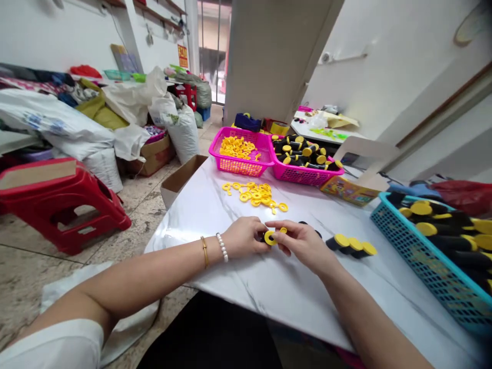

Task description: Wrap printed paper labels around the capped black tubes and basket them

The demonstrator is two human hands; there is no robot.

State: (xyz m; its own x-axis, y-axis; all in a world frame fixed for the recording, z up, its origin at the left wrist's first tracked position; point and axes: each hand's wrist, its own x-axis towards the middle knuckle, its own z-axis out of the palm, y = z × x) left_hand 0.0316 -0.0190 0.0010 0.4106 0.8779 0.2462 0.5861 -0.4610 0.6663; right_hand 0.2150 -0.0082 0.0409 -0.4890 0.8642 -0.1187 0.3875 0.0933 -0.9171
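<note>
Toward the near edge of the surface (249, 287), the left hand (244, 237) has its fingers closed on a mostly hidden black piece, and a yellow ring (270, 238) shows at its end. The right hand (305, 245) pinches the ring's side between thumb and fingers. To the right, three black cylinders with yellow caps (352, 247) lie in a row; the teal basket (418, 256) by the right edge holds more. Beyond the hands is a loose pile of yellow rings (257, 195). Toward the far edge, the left pink basket (265, 137) holds yellow pieces, and the right pink basket (303, 177) yellow-capped black cylinders. Beside it, a colorful printed box (349, 191) has illegible lettering. Farther off, characters on an orange-red poster (182, 56) are too small to read.
</note>
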